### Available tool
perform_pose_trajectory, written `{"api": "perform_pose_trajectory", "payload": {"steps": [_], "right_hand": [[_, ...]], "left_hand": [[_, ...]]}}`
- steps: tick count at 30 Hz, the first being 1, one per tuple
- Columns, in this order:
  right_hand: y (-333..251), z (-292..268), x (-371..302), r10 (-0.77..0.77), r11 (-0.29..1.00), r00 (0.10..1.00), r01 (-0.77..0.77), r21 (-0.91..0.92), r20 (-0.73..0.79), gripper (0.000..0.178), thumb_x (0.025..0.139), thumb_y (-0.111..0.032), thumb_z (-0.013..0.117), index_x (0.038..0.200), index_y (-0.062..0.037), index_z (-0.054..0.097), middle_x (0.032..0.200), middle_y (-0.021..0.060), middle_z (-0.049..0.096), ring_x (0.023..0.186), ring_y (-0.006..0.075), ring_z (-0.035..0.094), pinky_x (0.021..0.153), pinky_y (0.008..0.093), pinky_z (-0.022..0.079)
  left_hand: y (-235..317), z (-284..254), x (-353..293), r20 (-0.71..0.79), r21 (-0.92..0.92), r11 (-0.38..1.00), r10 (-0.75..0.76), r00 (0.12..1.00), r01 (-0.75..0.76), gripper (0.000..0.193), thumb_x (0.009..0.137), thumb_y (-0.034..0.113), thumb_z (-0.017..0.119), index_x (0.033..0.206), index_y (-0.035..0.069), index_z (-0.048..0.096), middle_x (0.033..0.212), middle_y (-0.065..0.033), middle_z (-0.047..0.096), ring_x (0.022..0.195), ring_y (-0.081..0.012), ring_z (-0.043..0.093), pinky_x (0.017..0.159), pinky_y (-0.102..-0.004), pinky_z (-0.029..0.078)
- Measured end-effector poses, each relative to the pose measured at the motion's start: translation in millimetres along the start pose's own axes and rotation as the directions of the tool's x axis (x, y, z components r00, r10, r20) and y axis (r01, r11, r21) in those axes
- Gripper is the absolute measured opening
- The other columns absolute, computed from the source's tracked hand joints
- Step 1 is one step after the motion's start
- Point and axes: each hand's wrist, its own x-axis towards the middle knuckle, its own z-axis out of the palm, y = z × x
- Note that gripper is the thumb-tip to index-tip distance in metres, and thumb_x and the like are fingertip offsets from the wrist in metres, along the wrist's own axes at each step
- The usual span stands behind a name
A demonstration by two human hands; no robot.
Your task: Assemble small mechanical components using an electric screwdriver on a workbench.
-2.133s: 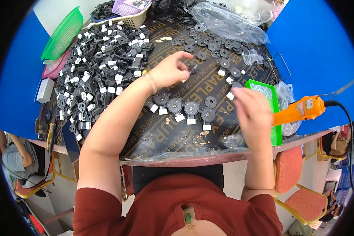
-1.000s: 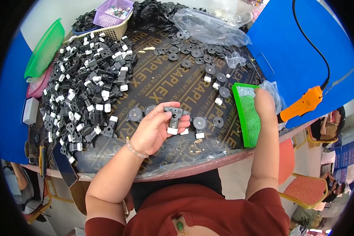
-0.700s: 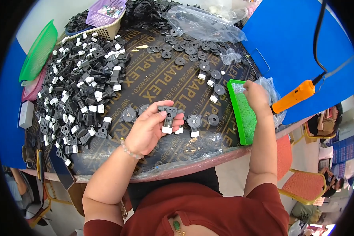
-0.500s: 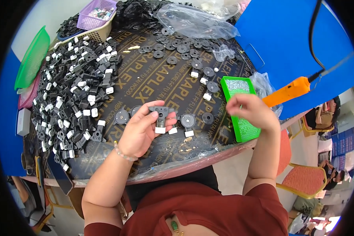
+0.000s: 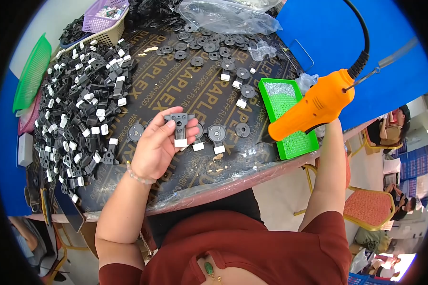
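My left hand (image 5: 154,145) is closed on a black T-shaped plastic bracket (image 5: 179,122) with a white block at its lower end. Just right of it on the table lie black round discs (image 5: 217,133) joined to white-ended pieces. A large orange electric screwdriver (image 5: 314,104) hangs on its black cord over a green tray (image 5: 297,151), its dark tip pointing left and down. My right forearm (image 5: 329,166) reaches up behind this screwdriver, which hides the hand and its fingers. Small silvery bits (image 5: 278,89) fill the far end of the tray.
A big heap of black brackets with white ends (image 5: 81,114) covers the table's left side. Loose black discs (image 5: 209,46) lie at the back beside a clear plastic bag (image 5: 228,19). Baskets (image 5: 102,16) stand far left; a blue panel (image 5: 337,42) rises on the right.
The orange screwdriver has come leftward and nearer, now covering my right hand, which was over the tray with bent fingers. My left hand keeps the bracket; the whole view has shifted slightly.
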Motion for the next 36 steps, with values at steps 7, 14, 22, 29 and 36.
{"api": "perform_pose_trajectory", "payload": {"steps": [7, 14, 22, 29, 36], "right_hand": [[3.1, -1.6, 9.7, 0.094, 0.967, 0.984, -0.053, -0.25, 0.154, 0.021, 0.083, -0.006, 0.058, 0.098, -0.0013, 0.072, 0.098, 0.0274, 0.068, 0.094, 0.0441, 0.066, 0.08, 0.0483, 0.052], [-3.1, -12.1, -9.9, 0.114, 0.982, 0.993, -0.112, -0.151, 0.006, 0.019, 0.087, -0.014, 0.064, 0.097, 0.0006, 0.069, 0.102, 0.0252, 0.068, 0.097, 0.0412, 0.066, 0.079, 0.0452, 0.052], [32.0, -9.5, -29.4, -0.011, 0.999, 0.994, 0.007, -0.031, -0.111, 0.034, 0.086, -0.024, 0.067, 0.114, -0.0047, 0.067, 0.11, 0.0206, 0.069, 0.105, 0.0374, 0.066, 0.084, 0.0433, 0.053], [0.7, -20.1, -35.9, 0.245, 0.966, 0.927, -0.211, 0.146, -0.283, 0.033, 0.089, -0.022, 0.069, 0.112, 0.001, 0.067, 0.099, 0.0147, 0.072, 0.091, 0.0246, 0.07, 0.079, 0.0355, 0.054], [-73.2, -27.9, -63.0, 0.441, 0.598, 0.822, 0.03, 0.801, -0.359, 0.014, 0.095, -0.007, 0.064, 0.106, 0.0024, 0.066, 0.091, 0.0085, 0.069, 0.081, 0.0155, 0.064, 0.075, 0.0276, 0.053]], "left_hand": [[0.4, -4.0, -1.1, -0.031, 0.024, 0.998, 0.054, 0.998, -0.053, 0.037, 0.103, 0.015, 0.049, 0.136, 0.001, 0.044, 0.125, -0.0235, 0.061, 0.11, -0.0301, 0.065, 0.094, -0.0414, 0.055], [-0.7, -0.8, -1.7, -0.036, 0.042, 0.999, 0.027, 0.999, -0.025, 0.038, 0.104, 0.015, 0.045, 0.139, 0.001, 0.041, 0.127, -0.026, 0.058, 0.11, -0.0313, 0.065, 0.096, -0.043, 0.054], [-0.7, -0.4, -1.7, -0.001, 0.02, 1.0, 0.01, 1.0, -0.01, 0.038, 0.102, 0.015, 0.05, 0.137, 0.001, 0.044, 0.125, -0.0237, 0.06, 0.109, -0.0294, 0.065, 0.095, -0.0424, 0.054], [-0.7, 0.8, -0.3, 0.015, 0.01, 1.0, 0.001, 1.0, -0.001, 0.038, 0.102, 0.015, 0.05, 0.137, 0.001, 0.044, 0.125, -0.0235, 0.06, 0.11, -0.0291, 0.065, 0.095, -0.0423, 0.053], [-1.9, -0.4, -4.7, -0.008, 0.033, 0.999, 0.001, 1.0, -0.001, 0.039, 0.102, 0.016, 0.05, 0.137, 0.002, 0.043, 0.124, -0.0238, 0.061, 0.108, -0.0298, 0.065, 0.095, -0.0437, 0.053]]}}
